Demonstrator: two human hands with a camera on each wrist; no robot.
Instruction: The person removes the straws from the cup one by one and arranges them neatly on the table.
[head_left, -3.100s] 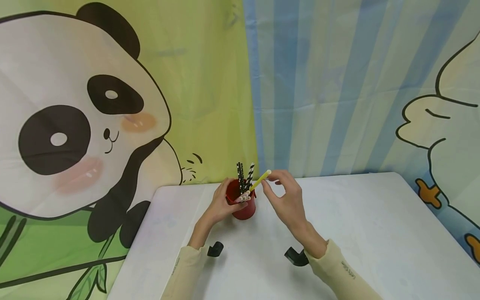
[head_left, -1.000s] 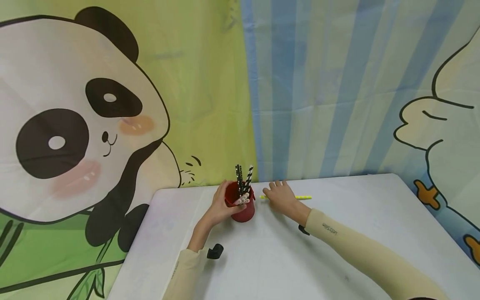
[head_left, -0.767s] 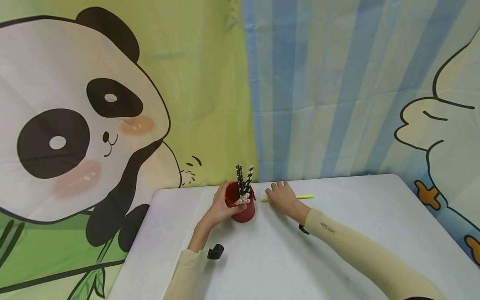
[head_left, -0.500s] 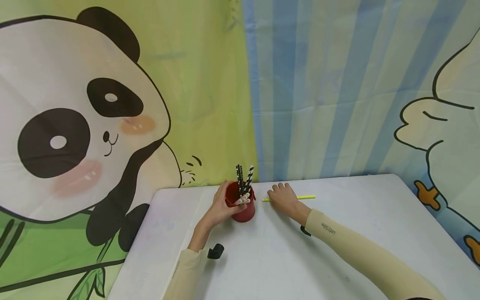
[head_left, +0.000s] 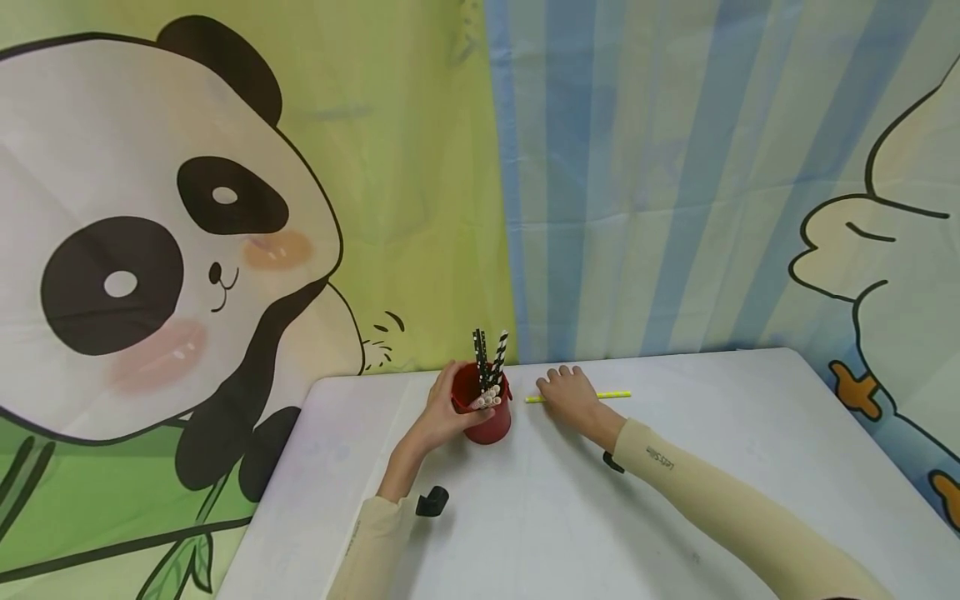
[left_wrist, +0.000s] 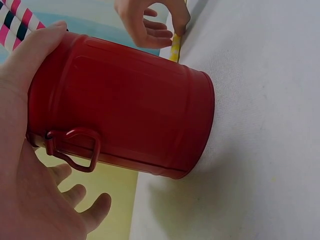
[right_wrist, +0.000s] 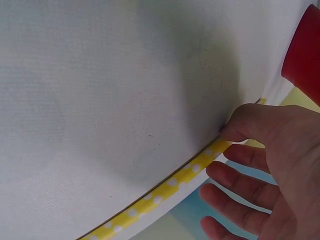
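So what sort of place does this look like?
Perhaps an indoor play or filming corner: a cartoon panda backdrop rises behind a white table, and the left hand holds a red bucket of patterned straws.

Red bucket (left_wrist: 125, 105), yellow straw (right_wrist: 162, 195) — white polka dots, cream sleeves (head_left: 712, 492), white tabletop (head_left: 525, 533).

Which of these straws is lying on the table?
The yellow straw with white dots, touched by the right hand. It's outside the red bucket; the other visible straws, none of them yellow, are inside it.
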